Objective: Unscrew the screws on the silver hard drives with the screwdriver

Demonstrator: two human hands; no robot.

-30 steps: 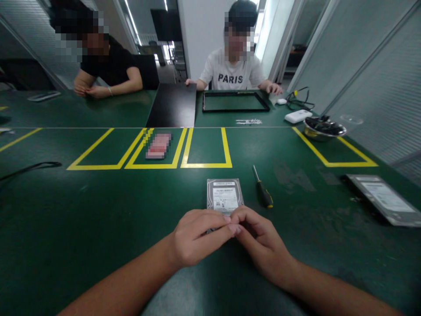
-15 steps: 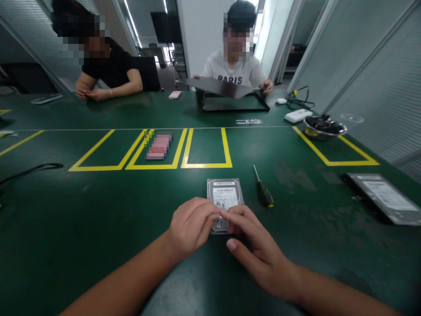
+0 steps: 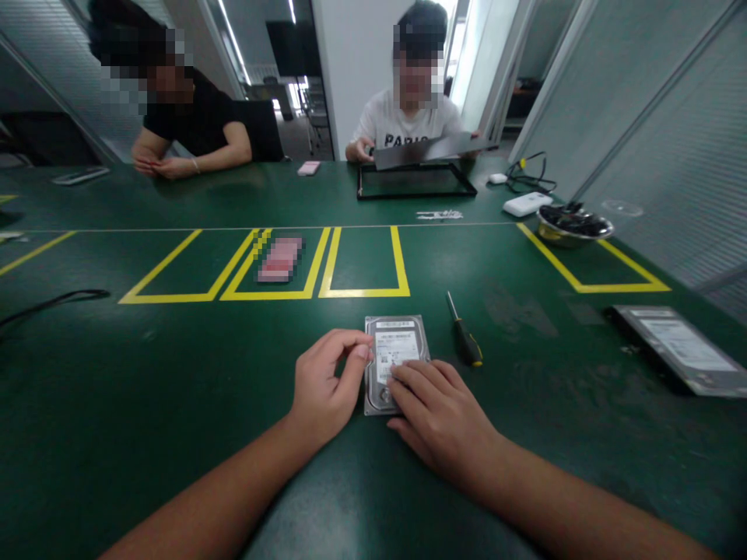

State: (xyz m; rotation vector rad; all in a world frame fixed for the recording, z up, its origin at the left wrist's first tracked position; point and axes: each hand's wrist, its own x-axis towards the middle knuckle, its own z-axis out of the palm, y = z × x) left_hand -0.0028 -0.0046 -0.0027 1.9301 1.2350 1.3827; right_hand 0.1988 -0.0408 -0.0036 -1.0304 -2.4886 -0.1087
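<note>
A silver hard drive [image 3: 397, 342] with a white label lies flat on the green table in front of me. My left hand [image 3: 330, 381] is at its left edge, thumb and index finger pinched together; anything between the tips is too small to make out. Across the drive's lower right part rests my right hand [image 3: 440, 412], its fingers stretched out and lying over the label and edge. Just right of the drive lies a screwdriver [image 3: 468, 342] with a black and yellow handle, its shaft pointing away from me.
A second, larger drive [image 3: 682, 350] lies at the right. Behind it stand a metal bowl [image 3: 575, 237] of dark parts and a white box [image 3: 527, 204]. Yellow tape [image 3: 365, 293] marks the table; a pink object [image 3: 281, 259] lies there. Across sit two people, one holding a panel [image 3: 432, 149].
My hands have moved apart: the left shifted left and up to the drive's edge, the right settled flatter on the drive. The person opposite has tilted the panel differently.
</note>
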